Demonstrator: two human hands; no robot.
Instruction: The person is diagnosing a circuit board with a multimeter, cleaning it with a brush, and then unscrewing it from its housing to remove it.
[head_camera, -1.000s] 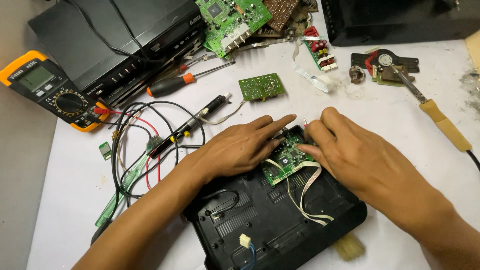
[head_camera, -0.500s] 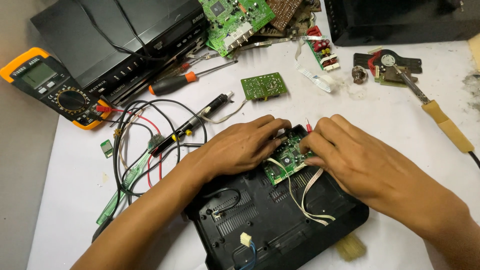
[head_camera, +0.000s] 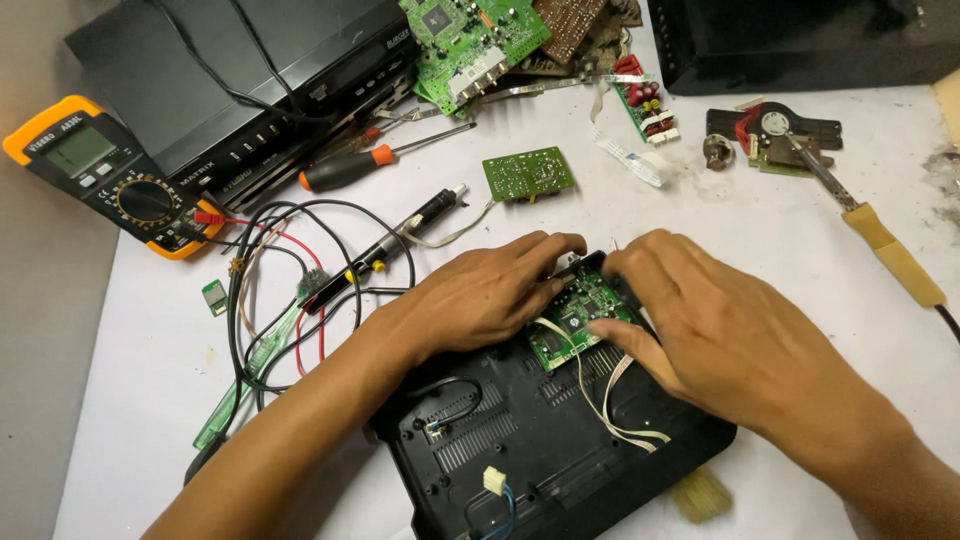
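Observation:
A black plastic device case (head_camera: 520, 450) lies open on the white table in front of me. A small green circuit board (head_camera: 575, 318) sits in its far corner, with thin white wires running from it across the case. My left hand (head_camera: 480, 295) rests on the case, fingertips at the board's far left edge. My right hand (head_camera: 720, 335) covers the board's right side, thumb pressed on the board and fingers at its far corner. Both hands press the board into the case.
An orange multimeter (head_camera: 105, 175) with red and black leads lies at the left. A screwdriver (head_camera: 375, 162), a black probe pen (head_camera: 405, 228), a loose green board (head_camera: 528, 175), a soldering iron (head_camera: 870, 225) and stacked boards (head_camera: 470, 40) lie beyond. Black set-top boxes stand at the back.
Both hands have stayed on the small board; the right hand's fingers have shifted slightly toward the board's far corner. The view moved a little.

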